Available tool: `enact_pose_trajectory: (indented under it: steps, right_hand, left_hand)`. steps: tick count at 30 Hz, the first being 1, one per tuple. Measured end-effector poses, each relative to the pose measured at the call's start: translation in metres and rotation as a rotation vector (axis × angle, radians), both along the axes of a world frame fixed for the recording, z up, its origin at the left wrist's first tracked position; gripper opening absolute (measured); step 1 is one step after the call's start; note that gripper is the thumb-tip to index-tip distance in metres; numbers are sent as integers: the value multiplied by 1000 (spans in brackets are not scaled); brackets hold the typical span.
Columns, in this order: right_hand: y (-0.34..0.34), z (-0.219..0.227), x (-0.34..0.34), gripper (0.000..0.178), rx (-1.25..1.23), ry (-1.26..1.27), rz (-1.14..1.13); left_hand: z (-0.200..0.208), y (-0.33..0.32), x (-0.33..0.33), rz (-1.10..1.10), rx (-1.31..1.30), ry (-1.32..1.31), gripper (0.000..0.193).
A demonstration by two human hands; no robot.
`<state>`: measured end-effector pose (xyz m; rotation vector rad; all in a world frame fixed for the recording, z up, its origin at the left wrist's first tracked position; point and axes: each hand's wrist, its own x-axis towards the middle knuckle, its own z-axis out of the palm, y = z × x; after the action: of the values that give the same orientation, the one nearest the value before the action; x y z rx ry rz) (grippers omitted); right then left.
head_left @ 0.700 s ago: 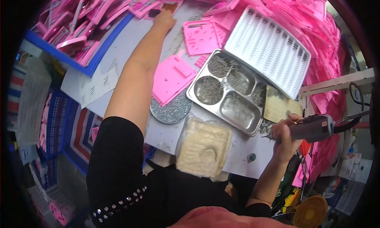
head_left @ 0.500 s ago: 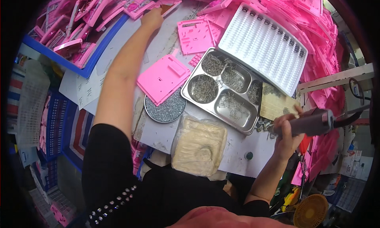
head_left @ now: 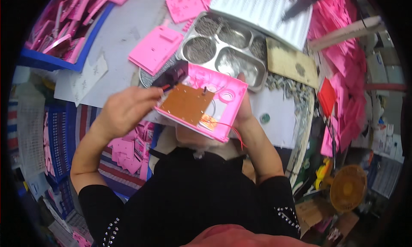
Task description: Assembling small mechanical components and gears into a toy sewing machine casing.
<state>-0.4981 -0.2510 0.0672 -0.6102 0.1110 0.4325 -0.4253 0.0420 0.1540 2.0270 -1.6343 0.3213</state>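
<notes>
From the head view, I see two bare hands and one open pink case [head_left: 235, 112] between them, held up before the person's torso at the counter's [head_left: 124, 28] near edge. The right hand [head_left: 244, 107] grips the case's right side, its thumb up by the far corner. The left hand's [head_left: 128, 107] fingers reach the left edge, beside one black part [head_left: 171, 75]; whether they pinch anything, I can't tell. One brown board [head_left: 189, 103] lies tilted inside, and thin red wires [head_left: 238, 137] trail off the near right corner. Beyond sits one metal tray [head_left: 218, 45] with five compartments of small metal pieces, one white ribbed tray [head_left: 253, 9] behind it, and one pale flat board [head_left: 287, 60] to its right. One round dish [head_left: 141, 77] lies partly under a pink panel [head_left: 156, 49]. One blue crate [head_left: 93, 41], far left, holds too many pink pieces to count.
</notes>
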Motion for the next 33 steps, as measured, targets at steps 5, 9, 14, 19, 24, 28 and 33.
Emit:
enact_pose_trajectory:
  steps: [5,9,14,19,24,28,33]
  right_hand:
    - [-36,-24,-43,73,118,-111,39]
    - [-45,-3,-69,64,-497,-219,2]
    - [-25,-5,-80,52,-1728,-596,-310]
    - [-8,-18,-67,26,-1979,-710,-421]
    - [-14,-13,-51,22,-1970,-654,-285]
    - [-28,-22,-48,21,-1844,-693,-221]
    - [-41,-18,-52,20,-1573,-538,-226]
  left_hand:
    - [-60,-8,-14,-99,-37,26,27]
    - [-82,-25,-24,166,132,697,34]
    - [-100,-38,7,-72,203,63,32]
    - [-104,-48,26,81,128,7,28]
    - [-101,-47,25,150,118,40,29]
    - [-97,-45,11,193,86,108,29]
    - [-87,-52,-25,330,-167,166,27]
